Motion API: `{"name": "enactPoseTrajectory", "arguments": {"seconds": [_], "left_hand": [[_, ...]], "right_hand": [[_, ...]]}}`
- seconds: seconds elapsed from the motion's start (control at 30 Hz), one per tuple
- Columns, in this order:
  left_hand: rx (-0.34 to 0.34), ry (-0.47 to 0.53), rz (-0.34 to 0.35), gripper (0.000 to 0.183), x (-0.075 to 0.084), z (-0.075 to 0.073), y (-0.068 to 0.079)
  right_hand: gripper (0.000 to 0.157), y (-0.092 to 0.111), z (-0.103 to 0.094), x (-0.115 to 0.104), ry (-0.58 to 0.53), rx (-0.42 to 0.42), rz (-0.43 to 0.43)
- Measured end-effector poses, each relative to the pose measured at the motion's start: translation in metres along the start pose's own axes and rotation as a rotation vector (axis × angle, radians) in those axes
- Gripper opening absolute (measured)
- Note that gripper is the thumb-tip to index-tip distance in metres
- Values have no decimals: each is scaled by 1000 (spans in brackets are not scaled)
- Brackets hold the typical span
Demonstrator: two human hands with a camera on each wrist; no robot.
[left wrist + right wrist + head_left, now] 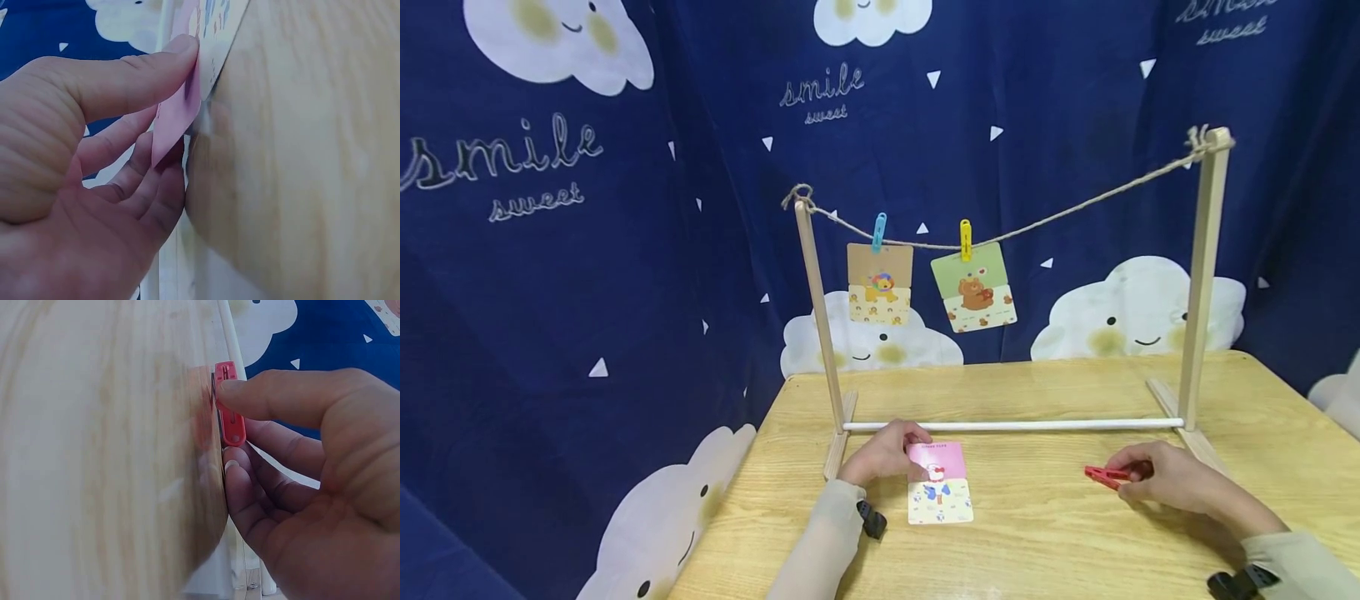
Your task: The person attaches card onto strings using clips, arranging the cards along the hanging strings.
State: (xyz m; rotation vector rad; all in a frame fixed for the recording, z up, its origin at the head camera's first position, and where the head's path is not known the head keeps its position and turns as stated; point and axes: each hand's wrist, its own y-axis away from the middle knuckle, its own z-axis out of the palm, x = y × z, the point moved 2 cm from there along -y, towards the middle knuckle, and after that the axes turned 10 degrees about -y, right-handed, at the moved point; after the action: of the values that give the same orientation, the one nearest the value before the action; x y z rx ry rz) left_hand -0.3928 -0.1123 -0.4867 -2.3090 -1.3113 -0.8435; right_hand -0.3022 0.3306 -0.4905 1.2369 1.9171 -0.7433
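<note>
My left hand pinches the upper left part of a pink and cream card that shows a white cartoon figure with a red bow. In the left wrist view the thumb lies over the card's face, with fingers behind its pink part. On the right, my right hand holds a red clothespin low over the table. The right wrist view has the thumb pressed on the red clothespin, other fingers curled behind and below it.
A wooden frame with a left post, a right post and a white bar stands on the table. From its sagging twine, a blue clothespin holds a lion card and a yellow clothespin a bear card.
</note>
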Motion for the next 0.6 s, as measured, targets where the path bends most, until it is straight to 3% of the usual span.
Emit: {"name": "enactPoseTrajectory", "arguments": {"seconds": [0.17,0.6], "left_hand": [[9,21,-16,47,2,-1,0],[-10,175,29,42,13,-5,3]], "right_hand": [[27,0,1,1,-1,2,-5],[27,2,2,2,-35,-14,-23]]}}
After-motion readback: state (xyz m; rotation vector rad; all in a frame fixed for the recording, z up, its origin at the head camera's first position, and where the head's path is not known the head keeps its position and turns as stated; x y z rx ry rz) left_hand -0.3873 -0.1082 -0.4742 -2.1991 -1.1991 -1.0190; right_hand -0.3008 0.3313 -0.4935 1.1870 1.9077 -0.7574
